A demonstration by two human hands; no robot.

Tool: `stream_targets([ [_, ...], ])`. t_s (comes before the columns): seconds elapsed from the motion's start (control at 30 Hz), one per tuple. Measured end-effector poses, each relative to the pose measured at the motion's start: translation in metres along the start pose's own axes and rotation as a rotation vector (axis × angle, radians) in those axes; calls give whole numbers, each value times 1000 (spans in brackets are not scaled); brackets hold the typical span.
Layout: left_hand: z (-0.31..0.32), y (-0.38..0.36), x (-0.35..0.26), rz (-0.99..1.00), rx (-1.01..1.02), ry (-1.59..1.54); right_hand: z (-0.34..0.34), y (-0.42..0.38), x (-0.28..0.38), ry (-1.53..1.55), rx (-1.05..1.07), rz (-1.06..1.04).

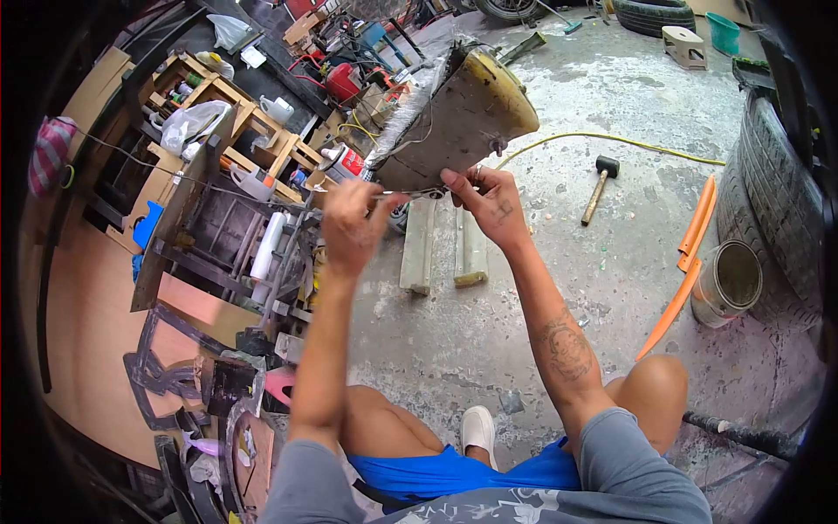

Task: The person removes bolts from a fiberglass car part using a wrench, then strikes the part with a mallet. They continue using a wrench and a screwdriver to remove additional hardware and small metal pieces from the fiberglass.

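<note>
A bulky brown-grey part with a yellow rounded end [463, 113] is held up in front of me, tilted, with clear plastic wrap along its left side. My right hand [491, 205] grips its lower edge, thumb pressed on the near face. At the lower left corner, my left hand [351, 223] is closed with the fingers pinched round a thin metal tool [397, 193] that runs along the edge. The left hand is slightly blurred. A small bolt-like fitting [497, 144] sticks out of the part near its right side.
Two pale blocks [419, 253] lie on the concrete floor below. To the right are a black-headed mallet [601, 188], orange curved strips [694, 229], an open can [726, 281] and stacked tyres [775, 210]. A cluttered wooden shelf [275, 131] stands left; a yellow hose [611, 136] crosses behind.
</note>
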State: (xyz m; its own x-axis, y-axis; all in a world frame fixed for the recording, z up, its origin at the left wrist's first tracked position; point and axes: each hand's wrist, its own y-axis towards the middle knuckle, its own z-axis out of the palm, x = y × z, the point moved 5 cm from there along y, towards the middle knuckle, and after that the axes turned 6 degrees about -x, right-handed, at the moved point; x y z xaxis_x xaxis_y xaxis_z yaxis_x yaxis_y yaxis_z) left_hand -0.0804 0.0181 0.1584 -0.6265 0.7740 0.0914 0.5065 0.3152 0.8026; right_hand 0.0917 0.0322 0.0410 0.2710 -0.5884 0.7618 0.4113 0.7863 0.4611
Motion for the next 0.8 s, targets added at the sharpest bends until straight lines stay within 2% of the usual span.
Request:
stream_targets([
  [0.03, -1, 12, -6, 182, 114, 211, 0, 0, 1, -5, 2, 10],
  [0.13, -2, 29, -6, 270, 88, 176, -1, 0, -2, -10, 13, 19],
  [0.2, 13, 6, 10, 220, 48, 137, -1, 1, -1, -14, 18, 9],
  [0.27, 33, -26, 32, -169, -39, 47, -4, 1, 5, 9, 1, 8],
  [0.3, 43, -37, 32, -243, -87, -65, -7, 3, 4, 3, -5, 3],
  [0.37, 82, -77, 39, -642, -59, -495, -7, 4, -5, 55, 30, 25],
  [0.43, 109, -103, 0, -927, -86, -782, -3, 1, -2, 63, 15, 24],
  [0.47, 129, -115, -22, -1106, -153, -1037, -3, 0, 0, 68, -2, 22],
  [0.53, 143, -119, -32, -1151, -179, -1237, -5, -3, 2, 63, 0, 46],
  [0.6, 111, -109, 10, -907, -133, -697, -9, -4, 2, 30, 5, 28],
  [0.67, 55, -53, 3, -505, -239, -318, -15, 4, 5, 14, -9, 1],
  [0.7, 55, -58, 5, -509, -234, -313, -13, 3, 3, 26, -8, 27],
  [0.8, 81, -86, 27, -690, -89, -467, -11, 3, -1, 29, 5, 42],
])
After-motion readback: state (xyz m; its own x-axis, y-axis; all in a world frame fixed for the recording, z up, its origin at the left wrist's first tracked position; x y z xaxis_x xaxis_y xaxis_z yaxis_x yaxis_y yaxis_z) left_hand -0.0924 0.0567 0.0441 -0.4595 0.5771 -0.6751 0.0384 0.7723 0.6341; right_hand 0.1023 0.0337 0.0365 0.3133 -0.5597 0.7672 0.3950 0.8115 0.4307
